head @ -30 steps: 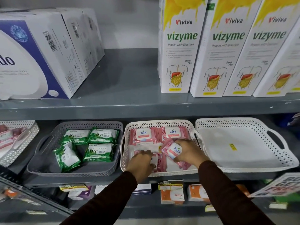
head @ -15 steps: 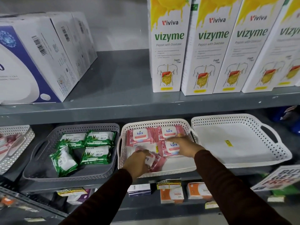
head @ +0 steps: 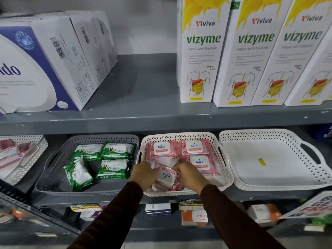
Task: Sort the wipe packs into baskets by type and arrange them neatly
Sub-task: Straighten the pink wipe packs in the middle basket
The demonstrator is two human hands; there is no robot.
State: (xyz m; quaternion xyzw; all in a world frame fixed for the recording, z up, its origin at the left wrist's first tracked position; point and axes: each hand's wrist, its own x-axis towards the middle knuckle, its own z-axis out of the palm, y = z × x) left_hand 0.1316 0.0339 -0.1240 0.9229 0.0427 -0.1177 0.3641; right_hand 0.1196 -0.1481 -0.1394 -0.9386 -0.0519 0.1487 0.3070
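Note:
A cream basket point(head: 227, 175) on the middle shelf holds pink Kara wipe packs. Two packs point(head: 162, 150) lie side by side at its back and a third point(head: 202, 163) lies flat at the right. My left hand point(head: 143, 175) and my right hand point(head: 188, 174) both grip a fourth pink pack point(head: 166, 175) turned sideways at the basket's front left. To the left, a grey basket point(head: 52, 182) holds several green wipe packs point(head: 113, 168), one of them tilted at the front left.
A white basket point(head: 265, 139) stands to the right with only a small yellow sticker inside. Another white basket point(head: 25, 169) with pink packs sits at the far left. Tall Vizyme boxes point(head: 201, 51) and white-blue boxes point(head: 43, 65) fill the shelf above. Small boxes lie on the shelf below.
My right hand set its pink pack down flat at the basket's right, then moved left. Both hands now hold the pack at the front left.

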